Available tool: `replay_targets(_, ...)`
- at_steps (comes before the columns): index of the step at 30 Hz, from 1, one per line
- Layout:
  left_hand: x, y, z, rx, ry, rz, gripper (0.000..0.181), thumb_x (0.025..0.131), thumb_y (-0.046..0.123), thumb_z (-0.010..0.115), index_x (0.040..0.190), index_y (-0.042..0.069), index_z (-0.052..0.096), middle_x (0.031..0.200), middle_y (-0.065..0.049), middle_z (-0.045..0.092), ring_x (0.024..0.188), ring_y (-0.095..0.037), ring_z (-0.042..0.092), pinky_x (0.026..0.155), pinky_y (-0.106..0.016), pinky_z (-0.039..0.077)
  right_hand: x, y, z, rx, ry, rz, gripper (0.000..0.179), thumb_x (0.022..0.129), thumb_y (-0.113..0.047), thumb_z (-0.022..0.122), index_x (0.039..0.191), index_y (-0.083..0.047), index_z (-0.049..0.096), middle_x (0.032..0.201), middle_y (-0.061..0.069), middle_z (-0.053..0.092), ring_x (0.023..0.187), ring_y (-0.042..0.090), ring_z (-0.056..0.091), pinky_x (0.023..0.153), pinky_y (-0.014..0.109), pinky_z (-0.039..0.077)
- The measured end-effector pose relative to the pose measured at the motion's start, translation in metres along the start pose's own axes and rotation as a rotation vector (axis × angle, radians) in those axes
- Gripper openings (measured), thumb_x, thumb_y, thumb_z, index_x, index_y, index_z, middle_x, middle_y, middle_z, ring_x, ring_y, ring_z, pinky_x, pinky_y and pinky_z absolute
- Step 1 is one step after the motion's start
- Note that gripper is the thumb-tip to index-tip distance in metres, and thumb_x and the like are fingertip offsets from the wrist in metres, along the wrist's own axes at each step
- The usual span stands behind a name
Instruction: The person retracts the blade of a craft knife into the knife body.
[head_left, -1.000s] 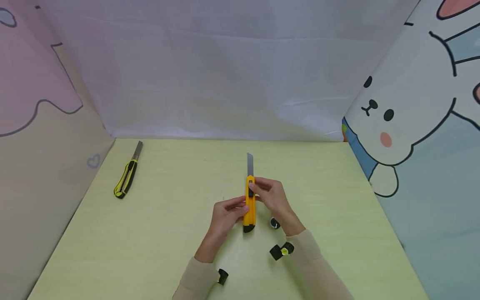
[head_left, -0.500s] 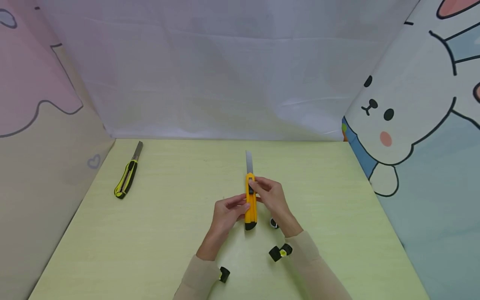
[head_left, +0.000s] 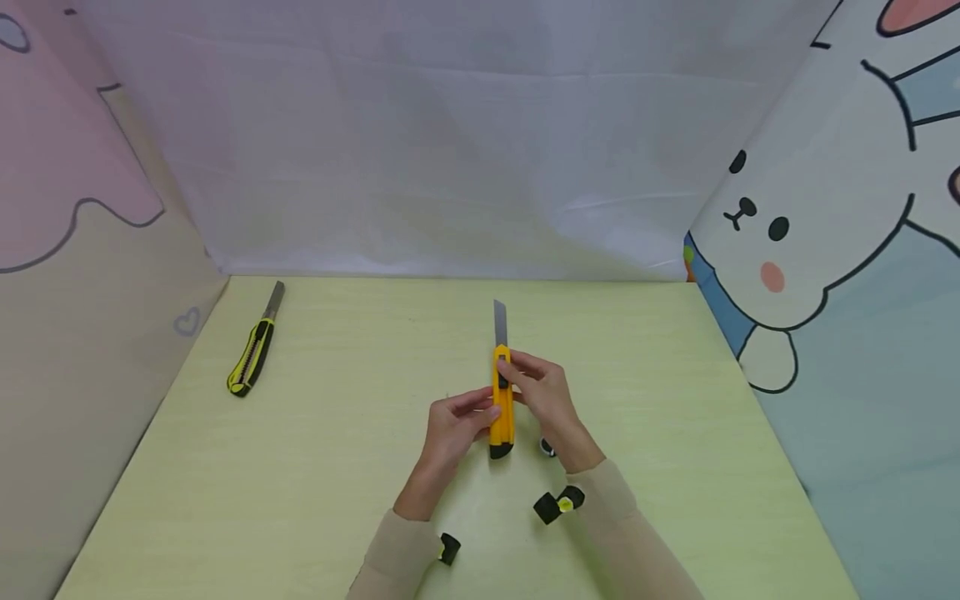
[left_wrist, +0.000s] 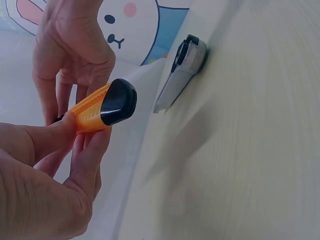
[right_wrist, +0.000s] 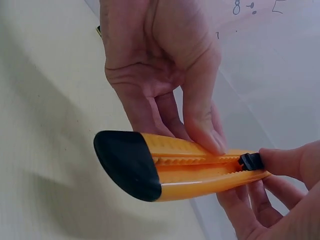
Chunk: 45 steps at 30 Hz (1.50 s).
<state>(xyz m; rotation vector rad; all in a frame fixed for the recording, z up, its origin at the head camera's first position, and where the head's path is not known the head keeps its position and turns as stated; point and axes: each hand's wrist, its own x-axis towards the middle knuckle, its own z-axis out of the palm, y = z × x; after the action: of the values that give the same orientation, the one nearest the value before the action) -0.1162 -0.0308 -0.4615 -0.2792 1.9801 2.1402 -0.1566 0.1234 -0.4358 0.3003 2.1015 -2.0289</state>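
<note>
Both hands hold a yellow utility knife (head_left: 502, 425) above the table, its blade (head_left: 500, 323) extended and pointing away. My left hand (head_left: 453, 429) pinches the lower body between thumb and fingers, above the black end cap (right_wrist: 127, 165). The right hand (head_left: 551, 400) grips it nearer the blade, with the thumb on the black slider (right_wrist: 251, 161). Beneath the right wrist lies a grey utility knife (left_wrist: 187, 62); in the head view most of it is hidden by that wrist.
At the table's back left lies a green-and-black utility knife (head_left: 252, 358) with its blade out. Printed cloth walls (head_left: 450, 167) enclose the pale table (head_left: 337, 500) at the back and sides. Black wrist devices (head_left: 558, 505) are worn on both sleeves.
The yellow knife and both hands have shifted very slightly away from the body. The grip and the blade's length look the same.
</note>
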Motion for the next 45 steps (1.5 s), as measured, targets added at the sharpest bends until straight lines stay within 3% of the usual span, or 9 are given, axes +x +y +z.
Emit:
replay_targets(10, -0.002, 0.0, 0.001, 0.002, 0.007, -0.012, 0.033, 0.097, 0.005, 0.078, 0.129, 0.0, 0.075, 0.11, -0.015, 0.076, 0.092, -0.022, 0.076, 0.08, -0.032, 0.065, -0.002, -0.001, 0.001, 0.016, 0.003, 0.006, 0.039, 0.105, -0.02, 0.071, 0.141, -0.005, 0.069, 0.131, 0.015, 0.07, 0.11, 0.027, 0.067, 0.101, 0.047, 0.059)
replay_targets(19, 0.0, -0.002, 0.001, 0.011, 0.016, 0.014, 0.032, 0.097, 0.004, 0.077, 0.129, -0.002, 0.074, 0.112, -0.017, 0.076, 0.091, -0.022, 0.076, 0.079, -0.03, 0.064, -0.003, 0.0, 0.003, 0.027, 0.011, 0.014, 0.04, 0.104, -0.016, 0.071, 0.143, -0.007, 0.068, 0.132, 0.014, 0.068, 0.108, 0.024, 0.065, 0.106, 0.05, 0.056)
replay_targets(27, 0.002, 0.007, 0.001, 0.014, 0.01, 0.05, 0.031, 0.097, 0.005, 0.078, 0.127, -0.001, 0.076, 0.112, -0.018, 0.077, 0.091, -0.023, 0.077, 0.079, -0.029, 0.064, -0.006, -0.004, 0.002, 0.038, 0.002, -0.04, 0.042, 0.104, -0.013, 0.071, 0.146, -0.008, 0.066, 0.132, 0.015, 0.068, 0.111, 0.026, 0.067, 0.107, 0.048, 0.055)
replay_targets(36, 0.003, 0.008, -0.001, 0.013, 0.007, 0.031, 0.031, 0.097, 0.004, 0.078, 0.127, -0.001, 0.076, 0.112, -0.017, 0.076, 0.09, -0.022, 0.076, 0.079, -0.03, 0.064, -0.005, -0.003, 0.0, 0.049, -0.032, -0.044, 0.044, 0.104, -0.011, 0.069, 0.148, -0.008, 0.063, 0.133, 0.014, 0.067, 0.108, 0.022, 0.066, 0.108, 0.046, 0.055)
replay_targets(45, 0.005, 0.007, -0.003, 0.004, -0.002, 0.041, 0.031, 0.097, 0.004, 0.077, 0.128, -0.001, 0.075, 0.111, -0.017, 0.076, 0.089, -0.021, 0.076, 0.079, -0.029, 0.064, -0.007, 0.001, -0.001, 0.037, -0.077, -0.074, 0.053, 0.103, -0.004, 0.068, 0.155, -0.007, 0.055, 0.146, 0.016, 0.062, 0.126, 0.032, 0.065, 0.111, 0.047, 0.052)
